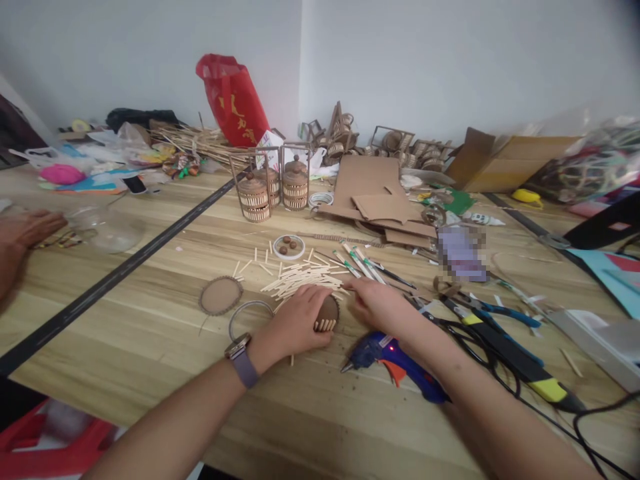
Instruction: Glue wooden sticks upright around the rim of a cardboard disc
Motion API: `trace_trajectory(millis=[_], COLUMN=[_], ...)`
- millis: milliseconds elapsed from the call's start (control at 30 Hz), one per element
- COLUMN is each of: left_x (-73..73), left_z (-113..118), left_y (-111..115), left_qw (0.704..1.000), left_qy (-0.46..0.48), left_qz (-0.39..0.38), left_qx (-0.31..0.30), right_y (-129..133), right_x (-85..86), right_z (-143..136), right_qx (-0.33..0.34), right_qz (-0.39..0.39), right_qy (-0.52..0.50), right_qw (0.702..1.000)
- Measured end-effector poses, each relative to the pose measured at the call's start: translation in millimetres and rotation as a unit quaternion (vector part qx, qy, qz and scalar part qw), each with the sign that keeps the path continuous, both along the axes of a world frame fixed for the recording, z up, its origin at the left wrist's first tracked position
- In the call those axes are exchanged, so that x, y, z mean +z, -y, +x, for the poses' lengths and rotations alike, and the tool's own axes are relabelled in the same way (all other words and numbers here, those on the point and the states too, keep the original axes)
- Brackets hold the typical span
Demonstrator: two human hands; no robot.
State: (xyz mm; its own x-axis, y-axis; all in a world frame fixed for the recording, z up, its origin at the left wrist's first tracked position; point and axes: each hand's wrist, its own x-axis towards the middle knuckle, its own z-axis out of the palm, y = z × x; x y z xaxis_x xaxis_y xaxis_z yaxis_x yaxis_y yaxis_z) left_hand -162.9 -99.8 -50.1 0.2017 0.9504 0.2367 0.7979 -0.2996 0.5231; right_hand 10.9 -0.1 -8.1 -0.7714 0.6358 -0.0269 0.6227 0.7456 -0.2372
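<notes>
My left hand (303, 317) is closed around a small round brown disc (329, 309) with a ridged rim. A short row of pale stick pieces (325, 325) stands along the disc's near edge. My right hand (377, 303) is just right of the disc, thumb and forefinger pinched together by the pile of cut sticks (295, 279); what is between the fingertips is too small to make out. Below my right hand a blue glue gun (417, 375) lies on its side with a red light on and its nozzle toward the left. A grey ring (235, 323) lies beside my left wrist.
Another ridged disc (221, 295) lies to the left. A white dish (289, 247) holds brown beads. Behind stand small tiered baskets (254, 199) and cardboard sheets (367, 180). Pliers (507, 313), a yellow-black tool (510, 357) and cables crowd the right. Another person's hand (30, 230) rests at far left.
</notes>
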Motion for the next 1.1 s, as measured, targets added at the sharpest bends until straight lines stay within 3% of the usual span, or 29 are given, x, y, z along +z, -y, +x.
trace_trajectory(millis=[167, 300, 533, 1100], left_x=[0.3, 0.6, -0.2, 2.2], left_z=[0, 0, 0, 1], left_y=[0, -1, -2, -1], left_qw=[1.0, 1.0, 1.0, 1.0], left_qy=[0.003, 0.003, 0.01, 0.006], left_qz=[0.002, -0.003, 0.003, 0.006], left_qx=[0.003, 0.003, 0.0, -0.001], right_y=[4, 9, 17, 19], right_x=[13.1, 9.2, 4.0, -4.5], right_z=[14, 13, 5, 4], right_qx=[0.014, 0.034, 0.048, 0.102], right_qz=[-0.094, -0.166, -0.225, -0.173], right_qy=[-0.071, -0.114, -0.133, -0.135], right_qw=[0.993, 0.979, 0.964, 0.97])
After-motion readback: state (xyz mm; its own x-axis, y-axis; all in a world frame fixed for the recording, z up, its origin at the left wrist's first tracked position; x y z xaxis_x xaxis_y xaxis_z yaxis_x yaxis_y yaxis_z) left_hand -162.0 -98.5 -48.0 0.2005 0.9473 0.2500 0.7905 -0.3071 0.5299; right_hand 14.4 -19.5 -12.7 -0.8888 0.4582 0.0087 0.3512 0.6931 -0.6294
